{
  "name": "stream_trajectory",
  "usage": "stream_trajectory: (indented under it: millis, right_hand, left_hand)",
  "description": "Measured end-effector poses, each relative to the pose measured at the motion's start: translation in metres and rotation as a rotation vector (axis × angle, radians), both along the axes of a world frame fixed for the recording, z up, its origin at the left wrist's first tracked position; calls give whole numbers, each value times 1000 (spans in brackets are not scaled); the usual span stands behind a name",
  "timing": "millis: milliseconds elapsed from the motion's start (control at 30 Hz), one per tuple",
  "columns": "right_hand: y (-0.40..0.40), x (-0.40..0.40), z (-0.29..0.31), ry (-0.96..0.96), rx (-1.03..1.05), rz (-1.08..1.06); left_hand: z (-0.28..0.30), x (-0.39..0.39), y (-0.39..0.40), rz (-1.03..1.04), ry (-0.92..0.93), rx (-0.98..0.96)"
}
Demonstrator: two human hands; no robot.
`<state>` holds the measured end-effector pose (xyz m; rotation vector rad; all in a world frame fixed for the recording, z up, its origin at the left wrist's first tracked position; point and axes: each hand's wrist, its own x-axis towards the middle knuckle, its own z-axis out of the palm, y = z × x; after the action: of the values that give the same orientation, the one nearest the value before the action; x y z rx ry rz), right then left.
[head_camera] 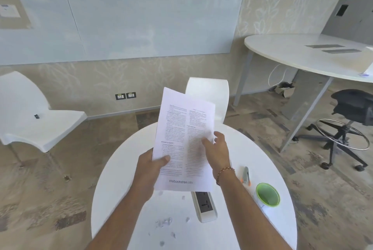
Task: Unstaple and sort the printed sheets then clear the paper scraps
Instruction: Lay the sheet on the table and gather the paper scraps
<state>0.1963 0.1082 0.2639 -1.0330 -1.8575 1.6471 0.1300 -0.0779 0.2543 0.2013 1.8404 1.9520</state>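
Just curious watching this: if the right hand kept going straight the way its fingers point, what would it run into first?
The right hand points up and away, already touching the printed sheets. Past them, the white chair behind the round table seems next, though depth is unclear.

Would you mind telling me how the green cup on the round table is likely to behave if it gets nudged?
The green cup looks like thin plastic and seems empty, so it is probably light and would slide easily on the smooth white table. It stands near the table's right edge, so a firm push might send it off.
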Motion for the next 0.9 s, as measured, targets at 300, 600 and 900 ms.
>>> stream_trajectory:
  millis: [300, 600, 900]
  right_hand:
    - [15, 20, -60, -15, -341, 178]
    - [-12, -28, -109, -122, -304, 104]
    - [-21, -105, -158, -225, -290, -57]
  left_hand:
    - [-32, -43, 10, -48, -193, 97]
    - [-75, -118, 5, -37, -125, -78]
    - [-127, -151, -1, -96, 565, -625]
